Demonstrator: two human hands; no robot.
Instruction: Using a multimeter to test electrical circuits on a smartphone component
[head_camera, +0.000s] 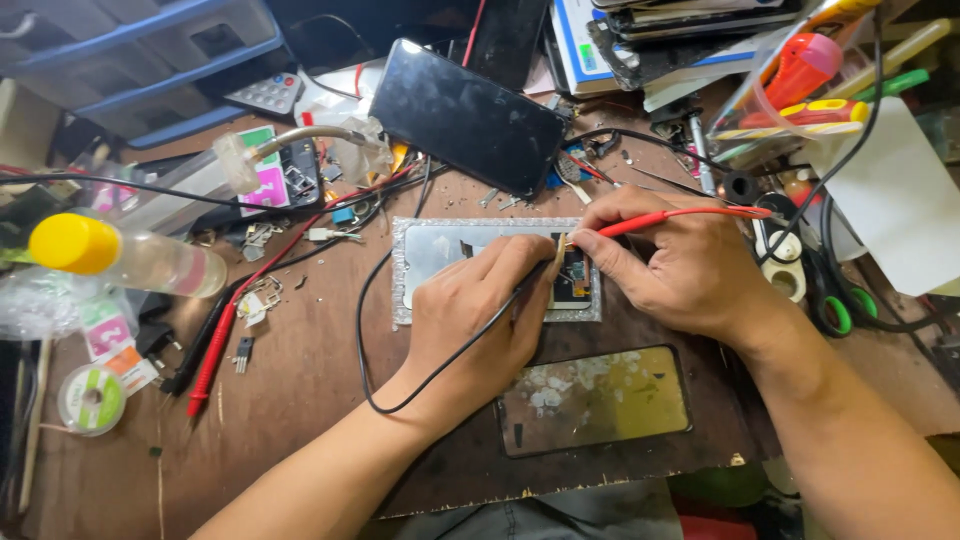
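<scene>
While my two hands meet over the opened phone (497, 270), which lies on the table (300, 400) a little above the middle of my view, I touch its small board with two test probes. My left hand (480, 310) is closed on the black probe (545, 275), whose black wire (400, 395) loops down toward 7 o'clock. My right hand (670, 265) is pinched on the red probe (650, 220), which comes in from 2 o'clock. Both tips rest close together on the exposed board (573, 275) at the right end of the phone.

As I judge it, the work is in the middle: the phone already lies open and the probes are placed, but nothing is put back together (the separated glass panel (595, 400) with patches of old glue lies at 5 o'clock, just below my hands).

Around me the table is crowded. A dark phone (468, 115) lies at 12 o'clock, a clear bottle with a yellow cap (125, 258) at 9 o'clock, and a second red probe (215, 360) rests unused at 8 o'clock. A small reel of wire (90, 398) sits at the far left, and green-handled scissors (835, 305) are at 3 o'clock. A stack of phone parts (690, 30) stands at 1 o'clock. The loose wires cross near the phone, and I think they could snag my wrists.
</scene>
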